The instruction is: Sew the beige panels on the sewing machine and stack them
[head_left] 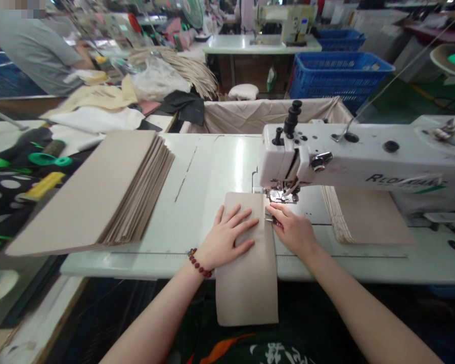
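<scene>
A long beige panel [246, 288] lies on the pale sewing table [197, 202] and hangs over its front edge. My left hand [231, 232] rests flat on the panel with fingers spread. Just in front of the presser foot [282, 196] of the white sewing machine [349, 156], my right hand [293, 227] is closed around small metal snips [270, 218]; their tips point left over the panel's right edge. The panel's far end lies beside the foot, on its left.
At the left stands a thick stack of beige panels [91, 182]. More beige pieces [371, 215] lie under the machine arm. Fabric scraps and thread spools [53, 149] cover the left side. Behind are blue crates [337, 76], another machine and a person's arm [81, 55].
</scene>
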Available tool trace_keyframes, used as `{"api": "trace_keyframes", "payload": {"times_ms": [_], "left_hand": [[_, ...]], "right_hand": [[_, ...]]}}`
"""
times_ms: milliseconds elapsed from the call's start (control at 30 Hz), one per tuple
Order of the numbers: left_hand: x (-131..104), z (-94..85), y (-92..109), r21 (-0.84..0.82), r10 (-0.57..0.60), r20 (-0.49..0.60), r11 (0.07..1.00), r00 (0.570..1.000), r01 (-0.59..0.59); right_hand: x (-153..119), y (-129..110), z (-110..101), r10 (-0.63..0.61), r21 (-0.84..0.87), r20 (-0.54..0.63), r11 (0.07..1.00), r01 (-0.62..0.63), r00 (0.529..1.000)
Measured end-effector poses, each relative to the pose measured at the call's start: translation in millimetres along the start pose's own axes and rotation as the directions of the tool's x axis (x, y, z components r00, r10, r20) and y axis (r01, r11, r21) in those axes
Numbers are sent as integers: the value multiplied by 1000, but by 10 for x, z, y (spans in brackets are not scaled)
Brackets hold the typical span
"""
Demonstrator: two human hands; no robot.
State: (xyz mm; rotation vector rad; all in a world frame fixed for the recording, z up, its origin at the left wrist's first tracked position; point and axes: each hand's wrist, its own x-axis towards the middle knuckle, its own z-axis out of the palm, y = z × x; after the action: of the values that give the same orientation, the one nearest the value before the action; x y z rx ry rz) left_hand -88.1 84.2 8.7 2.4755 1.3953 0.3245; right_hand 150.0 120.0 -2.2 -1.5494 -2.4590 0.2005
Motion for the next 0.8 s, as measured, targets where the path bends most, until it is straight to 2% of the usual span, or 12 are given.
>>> {"api": "trace_keyframes", "payload": {"times_ms": [800], "left_hand": [[-13,-11,-13,-69,-13,-27,998,1000,11]], "right_hand": [[-18,23,20,-1,12,-18,1000,1,1000]]}}
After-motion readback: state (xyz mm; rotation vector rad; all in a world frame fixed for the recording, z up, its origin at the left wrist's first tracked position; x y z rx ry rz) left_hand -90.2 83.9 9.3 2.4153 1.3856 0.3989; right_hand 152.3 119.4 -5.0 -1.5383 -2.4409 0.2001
